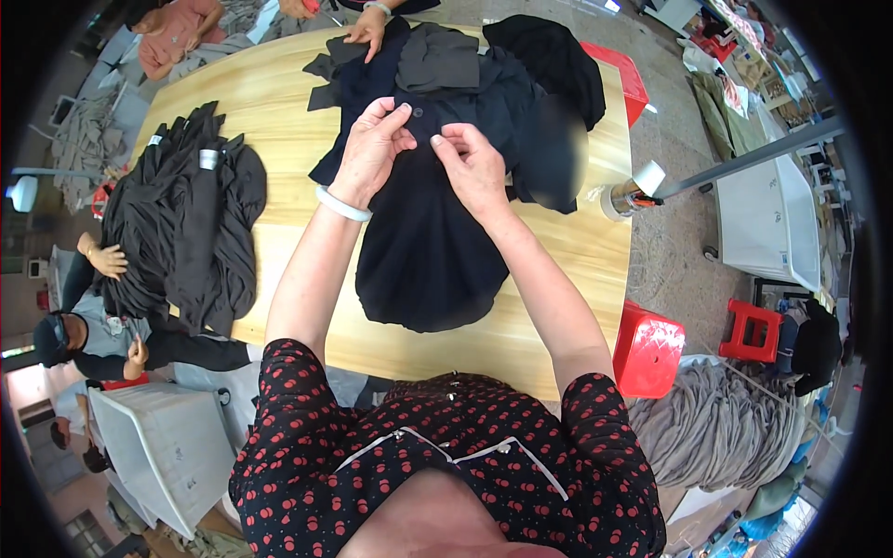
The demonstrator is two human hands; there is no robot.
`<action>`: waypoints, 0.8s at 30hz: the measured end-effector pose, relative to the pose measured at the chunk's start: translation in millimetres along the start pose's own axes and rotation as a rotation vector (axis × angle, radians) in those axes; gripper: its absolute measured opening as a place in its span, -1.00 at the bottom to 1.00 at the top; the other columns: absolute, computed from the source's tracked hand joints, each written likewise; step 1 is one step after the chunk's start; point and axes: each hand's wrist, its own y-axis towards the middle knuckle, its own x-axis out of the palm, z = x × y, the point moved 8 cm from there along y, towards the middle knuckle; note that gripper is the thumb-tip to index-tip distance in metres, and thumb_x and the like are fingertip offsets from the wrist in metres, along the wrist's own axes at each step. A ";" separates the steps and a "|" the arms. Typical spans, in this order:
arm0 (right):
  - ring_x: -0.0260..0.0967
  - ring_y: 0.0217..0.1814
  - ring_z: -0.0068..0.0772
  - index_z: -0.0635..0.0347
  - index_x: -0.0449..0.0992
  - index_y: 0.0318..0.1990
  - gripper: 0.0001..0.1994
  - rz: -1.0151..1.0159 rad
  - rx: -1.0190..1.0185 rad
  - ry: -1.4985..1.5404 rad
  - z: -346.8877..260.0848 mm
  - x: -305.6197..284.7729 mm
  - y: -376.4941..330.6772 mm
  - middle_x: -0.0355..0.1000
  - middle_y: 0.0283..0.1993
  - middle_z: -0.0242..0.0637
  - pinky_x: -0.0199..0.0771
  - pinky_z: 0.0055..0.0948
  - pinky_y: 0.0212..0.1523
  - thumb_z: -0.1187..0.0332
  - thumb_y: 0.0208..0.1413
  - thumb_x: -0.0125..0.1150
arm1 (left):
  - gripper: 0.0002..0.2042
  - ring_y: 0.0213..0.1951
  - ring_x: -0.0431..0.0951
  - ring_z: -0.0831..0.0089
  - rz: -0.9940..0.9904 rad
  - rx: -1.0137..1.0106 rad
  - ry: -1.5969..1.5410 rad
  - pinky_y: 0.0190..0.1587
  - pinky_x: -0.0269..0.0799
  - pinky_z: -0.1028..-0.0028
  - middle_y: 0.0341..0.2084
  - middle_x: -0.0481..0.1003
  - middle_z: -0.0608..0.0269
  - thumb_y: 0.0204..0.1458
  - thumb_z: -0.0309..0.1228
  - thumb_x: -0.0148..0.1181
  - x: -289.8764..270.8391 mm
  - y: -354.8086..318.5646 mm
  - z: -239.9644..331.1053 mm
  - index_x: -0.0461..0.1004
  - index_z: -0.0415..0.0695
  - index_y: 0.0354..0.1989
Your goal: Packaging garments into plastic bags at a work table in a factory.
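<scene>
A dark navy garment (433,251) lies across the wooden table in front of me, its lower part bunched into a rounded shape. Over its upper part, my left hand (370,149) is held with curled fingers, the thumb and fingertips close together. Facing it from the right, my right hand (473,166) has its thumb and index finger pressed together. Anything pinched in either hand is too small to make out. A small round dark button (418,112) shows on the cloth between and just beyond my fingertips.
More dark garments (549,56) and a grey folded one (437,58) lie beyond; a co-worker's hand (368,33) touches them. A dark grey garment pile (186,214) covers the table's left. A cup of tools (618,201) stands at the right edge, near a red stool (648,352).
</scene>
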 end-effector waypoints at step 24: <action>0.25 -0.27 -0.46 0.24 0.38 -0.30 -0.77 -0.120 -0.013 0.083 44.9 59.6 46.8 0.32 -0.33 -0.31 0.28 -0.48 -0.30 0.37 -0.15 0.16 | -0.91 -0.63 0.34 0.69 0.049 -0.027 0.064 -0.58 0.28 0.70 -0.61 0.34 0.43 -0.09 -0.49 0.10 -53.3 34.8 -1.3 0.33 -0.10 -0.41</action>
